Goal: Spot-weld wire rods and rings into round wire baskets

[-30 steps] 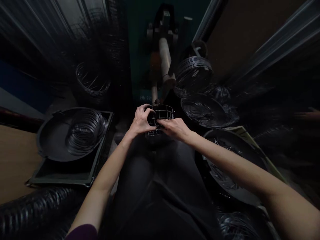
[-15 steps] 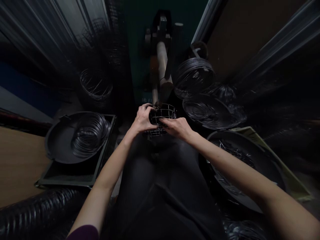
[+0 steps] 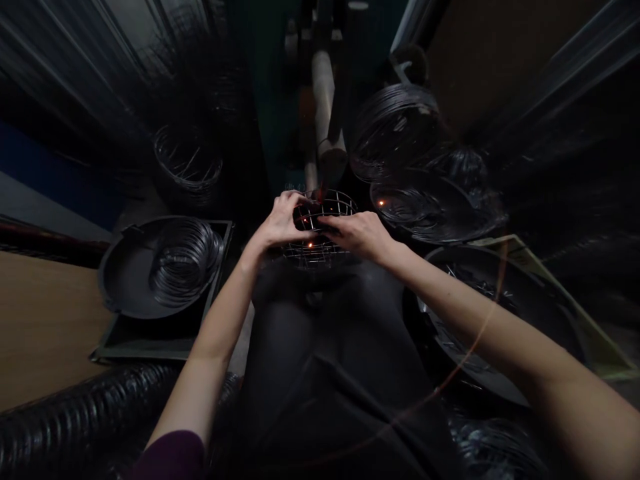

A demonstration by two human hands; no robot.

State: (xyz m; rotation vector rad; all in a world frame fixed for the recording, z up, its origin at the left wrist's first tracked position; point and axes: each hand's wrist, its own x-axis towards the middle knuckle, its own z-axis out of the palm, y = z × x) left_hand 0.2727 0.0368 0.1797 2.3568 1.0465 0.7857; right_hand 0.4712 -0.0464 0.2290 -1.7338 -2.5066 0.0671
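Note:
A round wire cage of thin metal bars sits between my hands, under the tip of a spot welding machine. My left hand grips the cage's left side, thumb below and fingers over the upper ring. From the right, my right hand holds its near side, with the fingertips reaching in among the bars. Orange sparks glow at the machine's tip and on the lower bars. One spark trail curves across my right forearm and over my lap. Parts of the fingertips are in shadow.
On the left, a dark pan bears a bundle of wire rings over a green crate. To the right are stacked wire rings, a pan with wire rings and a large pan of short metal pieces.
Sparks have appeared at the machine's tip and flown outward, one with a long trail. The view has tipped down a little. Both hands keep their hold on the wire cage.

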